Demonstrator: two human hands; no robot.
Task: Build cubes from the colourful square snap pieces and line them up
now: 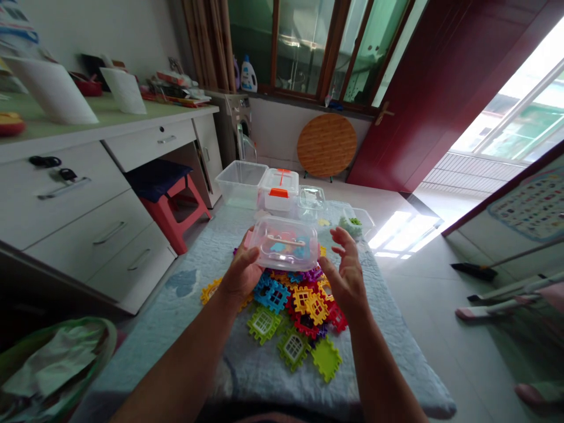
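Hands are raised over a heap of plastic building tiles [304, 305], one on each side of a clear plastic box [284, 244]. The left hand [240, 271] has the box by its left end, its fingers curled around the corner in a firm one-handed hold. The right hand [347, 273] stands wide open with the fingers spread, just beside the box's right end, and seems not to touch it. The box is held in the air above the heap, roughly level, with blue and orange pieces showing through its wall. Keeping it level stops those pieces sliding, and the open right hand is well placed to steady the free end. Beyond it, on the same pale blue quilt [194, 329], stand a clear storage bin [240, 185], a clear case with orange latches [278, 189] and a tub of green pieces [351, 224].
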